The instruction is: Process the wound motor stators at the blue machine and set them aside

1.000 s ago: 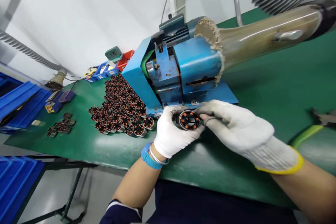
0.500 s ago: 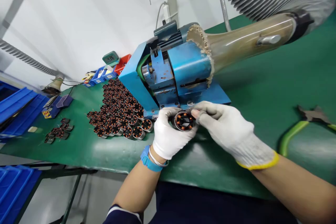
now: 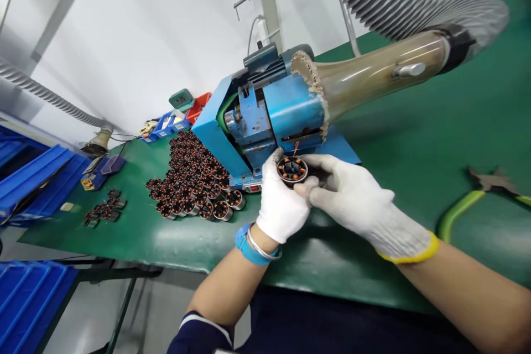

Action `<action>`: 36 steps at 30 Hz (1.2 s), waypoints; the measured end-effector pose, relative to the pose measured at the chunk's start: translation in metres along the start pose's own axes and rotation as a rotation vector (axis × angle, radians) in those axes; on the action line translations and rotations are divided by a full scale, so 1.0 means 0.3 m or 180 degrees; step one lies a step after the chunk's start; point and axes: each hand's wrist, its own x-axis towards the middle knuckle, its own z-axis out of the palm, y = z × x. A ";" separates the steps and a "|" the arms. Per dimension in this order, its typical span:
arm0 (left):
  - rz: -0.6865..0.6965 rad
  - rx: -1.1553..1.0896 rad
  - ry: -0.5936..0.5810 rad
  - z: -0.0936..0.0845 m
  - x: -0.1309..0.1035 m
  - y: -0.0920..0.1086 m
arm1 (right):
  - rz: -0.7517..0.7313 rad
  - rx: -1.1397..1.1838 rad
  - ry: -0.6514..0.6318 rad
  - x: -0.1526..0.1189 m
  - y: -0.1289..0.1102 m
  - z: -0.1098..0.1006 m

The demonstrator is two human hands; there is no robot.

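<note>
A round motor stator [image 3: 292,170] with copper windings and a black core is held up in front of the blue machine [image 3: 294,102]. My left hand [image 3: 282,199], in a white glove, is closed around its left side and underside. From the right, my gloved right hand [image 3: 348,188] grips the stator's near right edge between thumb and fingers. A short copper wire end [image 3: 296,147] sticks up from the stator's far rim, close to the machine's slot. The glove fingers hide most of the stator's side.
Many similar stators [image 3: 194,177] stand grouped left of the machine, with a smaller cluster [image 3: 105,210] farther left. Green-handled cutting pliers [image 3: 477,193] lie on the right of the green table [image 3: 415,138]. A suction pipe [image 3: 381,72] joins the machine. Blue bins [image 3: 45,177] are at far left.
Both hands have raised the stator slightly towards the machine and turned it, so its copper wire end now shows at the far rim. The camera view has shifted a little.
</note>
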 end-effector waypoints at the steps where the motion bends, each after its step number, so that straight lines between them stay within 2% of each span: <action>1: -0.0005 -0.0054 -0.0122 0.003 0.005 0.002 | 0.0075 0.0091 0.0005 0.007 0.000 0.002; 4: -0.0088 0.0026 -0.0261 0.006 0.034 0.027 | 0.0110 0.0125 0.0038 0.039 -0.006 -0.011; 8: -0.0096 0.0640 -0.0049 0.013 0.088 0.079 | -0.0106 -0.0128 0.0139 0.071 -0.029 -0.023; 13: -0.0006 0.0992 0.0124 0.034 0.126 0.111 | -0.0519 -0.0020 0.0140 0.080 -0.051 -0.022; 18: 0.0010 0.1111 0.0148 0.039 0.129 0.110 | -0.0618 0.0099 0.0099 0.079 -0.059 -0.022; 26: 0.0054 0.1344 0.0036 0.032 0.124 0.136 | -0.0474 0.0460 0.0113 0.076 -0.049 -0.012; 33: 0.0020 0.1472 -0.0153 0.027 0.141 0.137 | -0.0418 0.0483 0.0175 0.080 -0.046 -0.010; 36: 0.0083 0.1394 -0.0118 0.013 0.110 0.123 | -0.0355 0.0239 0.0275 0.052 -0.025 -0.008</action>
